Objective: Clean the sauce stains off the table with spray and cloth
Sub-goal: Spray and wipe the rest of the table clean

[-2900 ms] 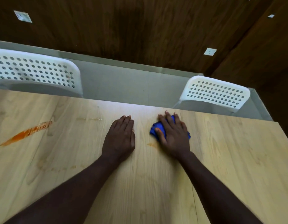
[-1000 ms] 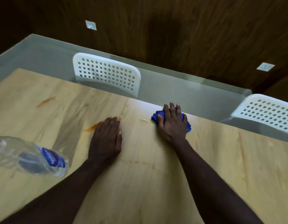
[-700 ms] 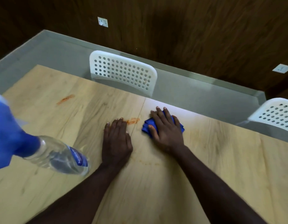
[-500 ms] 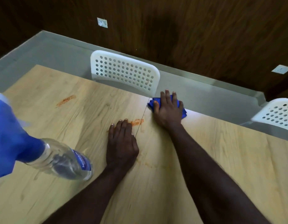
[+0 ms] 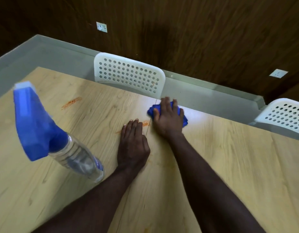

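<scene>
Cloth (image 5: pixel 151 111) and spray bottle (image 5: pixel 61 140), one each; two chairs (image 5: pixel 128 74).

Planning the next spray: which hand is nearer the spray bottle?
Left. The left hand lies flat on the table just right of the spray bottle, not touching it. The right hand is farther right, toward the far edge, pressing the blue cloth.

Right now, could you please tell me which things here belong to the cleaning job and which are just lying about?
In the job: spray bottle, blue cloth under the right hand, middle sauce stain, left sauce stain, table.
Just about: middle chair, right chair, left wall socket, right wall socket.
</scene>
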